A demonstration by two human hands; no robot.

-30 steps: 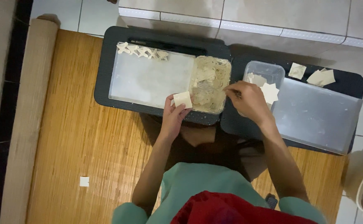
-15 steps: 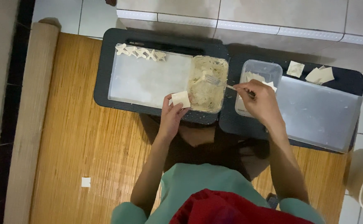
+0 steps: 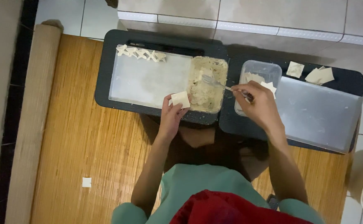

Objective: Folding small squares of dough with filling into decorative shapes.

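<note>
My left hand (image 3: 171, 118) holds a square pale dough wrapper (image 3: 180, 99) flat on its fingers, just left of a clear tub of pale filling (image 3: 207, 84). My right hand (image 3: 259, 103) grips the handle of a fork (image 3: 215, 82) whose tines reach into the filling. Behind my right hand stands a small clear container of wrappers (image 3: 258, 76). Several folded dumplings (image 3: 141, 52) lie in a row at the far edge of a white board (image 3: 148, 81) on the left dark tray (image 3: 119, 41).
A second dark tray (image 3: 351, 81) on the right carries a grey metal sheet (image 3: 320, 114) and a few loose wrappers (image 3: 312, 74). A bamboo mat (image 3: 86, 145) covers the floor, its roll (image 3: 34, 124) at the left. A tiled step (image 3: 273, 16) runs behind.
My right hand moved from the wrapper container to the left with the fork, whose tines now sit in the filling tub. My left hand kept holding the wrapper in place.
</note>
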